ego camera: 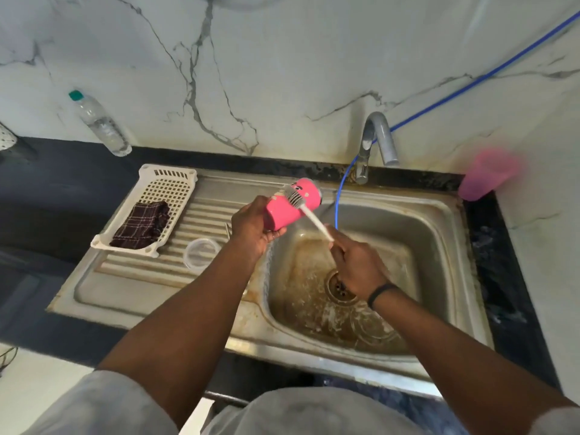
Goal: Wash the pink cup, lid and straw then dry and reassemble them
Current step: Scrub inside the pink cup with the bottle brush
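Gripping pink cup (290, 205), left hand (251, 229); right hand (356, 265) pinching brush (306, 208) against cup's side.

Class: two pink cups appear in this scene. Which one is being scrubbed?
The bright pink cup gripped in the left hand over the sink, brush against it. The paler pink cup stands untouched right of the tap.

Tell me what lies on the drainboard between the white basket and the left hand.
Head view: a clear round lid lies between basket and left hand.
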